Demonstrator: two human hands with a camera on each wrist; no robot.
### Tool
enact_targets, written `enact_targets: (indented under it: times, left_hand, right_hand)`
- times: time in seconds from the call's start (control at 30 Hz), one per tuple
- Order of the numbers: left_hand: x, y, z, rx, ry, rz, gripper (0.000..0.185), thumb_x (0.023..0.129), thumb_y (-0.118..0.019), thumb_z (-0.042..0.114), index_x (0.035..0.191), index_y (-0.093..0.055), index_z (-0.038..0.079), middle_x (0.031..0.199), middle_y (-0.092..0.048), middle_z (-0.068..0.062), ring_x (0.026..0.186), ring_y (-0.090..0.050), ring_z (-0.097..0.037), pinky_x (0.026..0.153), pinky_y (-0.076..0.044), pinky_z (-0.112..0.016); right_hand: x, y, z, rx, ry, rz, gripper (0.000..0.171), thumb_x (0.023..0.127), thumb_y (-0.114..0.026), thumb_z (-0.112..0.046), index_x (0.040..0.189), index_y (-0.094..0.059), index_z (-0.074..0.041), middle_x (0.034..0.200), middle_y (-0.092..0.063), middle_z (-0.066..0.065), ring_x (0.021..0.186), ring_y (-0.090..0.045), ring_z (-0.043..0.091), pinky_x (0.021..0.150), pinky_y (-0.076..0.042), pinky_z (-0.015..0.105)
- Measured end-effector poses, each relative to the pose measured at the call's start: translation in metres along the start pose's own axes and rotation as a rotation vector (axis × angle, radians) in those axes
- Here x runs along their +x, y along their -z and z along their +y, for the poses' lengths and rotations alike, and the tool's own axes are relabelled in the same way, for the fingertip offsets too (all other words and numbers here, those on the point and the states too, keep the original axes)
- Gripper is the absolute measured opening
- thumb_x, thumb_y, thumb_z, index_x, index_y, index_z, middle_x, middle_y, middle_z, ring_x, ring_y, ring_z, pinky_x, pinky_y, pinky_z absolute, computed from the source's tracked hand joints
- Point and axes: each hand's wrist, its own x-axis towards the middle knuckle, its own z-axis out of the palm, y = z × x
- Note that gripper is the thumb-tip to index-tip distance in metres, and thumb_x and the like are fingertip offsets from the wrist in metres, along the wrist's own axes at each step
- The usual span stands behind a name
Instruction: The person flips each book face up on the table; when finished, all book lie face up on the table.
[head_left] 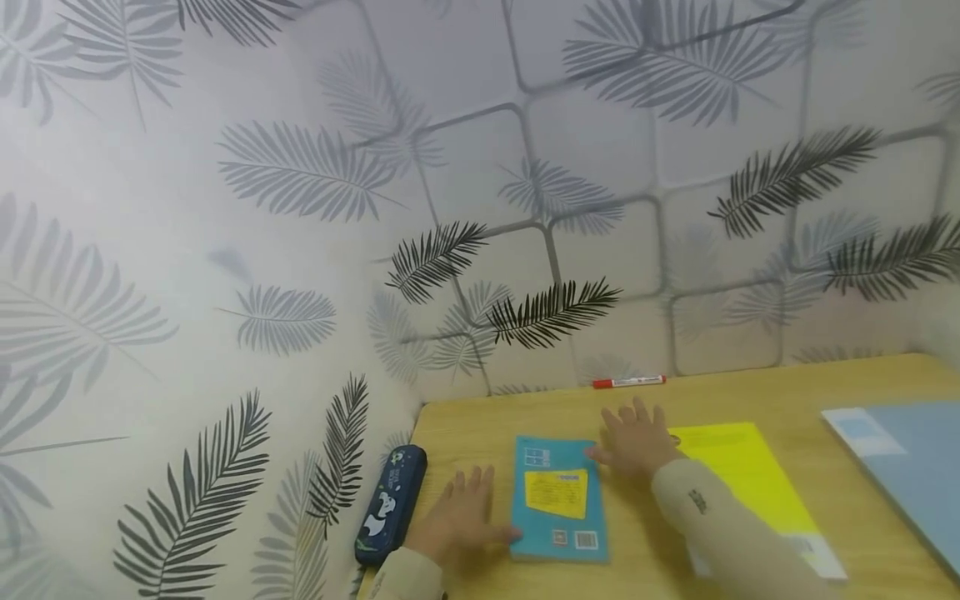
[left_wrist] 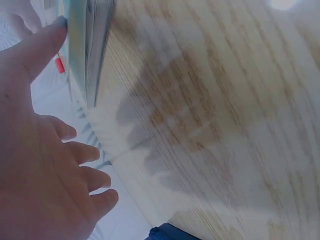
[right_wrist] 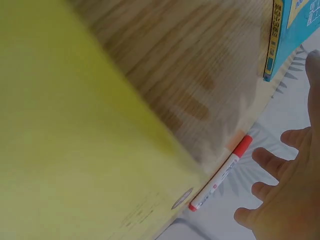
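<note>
With left hand (head_left: pixel 456 521) and right hand (head_left: pixel 637 442) splayed wide, gripping nothing, seemingly adjusting blue book (head_left: pixel 558 500) on tabletop (head_left: pixel 467 433); next, probably calls for squaring edges.

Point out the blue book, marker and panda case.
Blue book (head_left: pixel 557 495): head view, yellow panel on its cover.
Marker (right_wrist: pixel 218 178): right wrist view, white barrel.
Panda case (head_left: pixel 391 503): head view, middle of its top.

We have a wood-grained bench (head_left: pixel 457 429) before us. At its left edge we see a dark blue case (head_left: pixel 391 504) with a panda print; right of that lies a teal book (head_left: pixel 558 508), then a yellow booklet (head_left: pixel 738 462), and at the far right a grey-blue flat item (head_left: pixel 918 467). A red-capped marker (head_left: pixel 630 382) lies along the far edge.
</note>
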Motion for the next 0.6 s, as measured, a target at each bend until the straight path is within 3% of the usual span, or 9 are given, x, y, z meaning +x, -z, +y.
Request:
enact_targets:
  times: [0.17, 0.3, 0.43, 0.5, 0.6]
  left_hand:
    - [-0.006, -0.009, 0.005, -0.008, 0.014, -0.022, 0.120, 0.076, -0.071, 0.077, 0.165, -0.019, 0.014, 0.168, -0.021, -0.016, 0.152, -0.016, -0.044, 0.121, -0.016, -0.058]
    - [-0.014, -0.014, 0.014, -0.005, 0.029, -0.073, 0.112, 0.079, -0.073, 0.071, 0.164, -0.023, 0.017, 0.167, -0.024, -0.015, 0.152, -0.020, -0.042, 0.120, -0.021, -0.058]
    - [-0.018, -0.016, 0.022, 0.053, 0.020, -0.098, 0.104, 0.083, -0.071, 0.068, 0.162, -0.030, 0.015, 0.163, -0.032, -0.017, 0.148, -0.028, -0.044, 0.118, -0.027, -0.057]
    - [-0.020, -0.017, 0.024, 0.065, 0.013, -0.083, 0.101, 0.084, -0.073, 0.066, 0.161, -0.032, 0.016, 0.162, -0.035, -0.017, 0.147, -0.032, -0.043, 0.117, -0.030, -0.057]
    - [-0.020, -0.017, 0.025, 0.131, -0.049, -0.017, 0.091, 0.082, -0.077, 0.063, 0.157, -0.042, 0.024, 0.160, -0.040, -0.012, 0.144, -0.040, -0.037, 0.113, -0.037, -0.056]
  right_hand:
    - [0.008, -0.019, -0.001, -0.050, 0.049, 0.035, 0.087, 0.088, -0.070, -0.065, 0.146, -0.052, -0.003, 0.136, -0.057, 0.027, 0.132, -0.041, 0.051, 0.111, -0.016, 0.077]
    - [0.014, -0.037, -0.001, -0.097, 0.061, 0.043, 0.089, 0.085, -0.069, -0.069, 0.145, -0.054, -0.005, 0.134, -0.058, 0.026, 0.130, -0.044, 0.049, 0.111, -0.017, 0.076]
    - [0.016, -0.038, -0.009, -0.105, 0.063, 0.045, 0.085, 0.086, -0.069, -0.069, 0.143, -0.056, -0.008, 0.134, -0.060, 0.023, 0.130, -0.046, 0.047, 0.111, -0.022, 0.074]
    - [0.015, -0.030, -0.017, -0.093, 0.069, 0.032, 0.081, 0.087, -0.070, -0.066, 0.142, -0.058, -0.008, 0.134, -0.060, 0.022, 0.129, -0.047, 0.046, 0.111, -0.024, 0.073]
    - [0.018, -0.026, -0.024, -0.063, 0.068, 0.005, 0.075, 0.089, -0.072, -0.060, 0.139, -0.060, -0.006, 0.133, -0.060, 0.022, 0.130, -0.046, 0.047, 0.111, -0.023, 0.073]
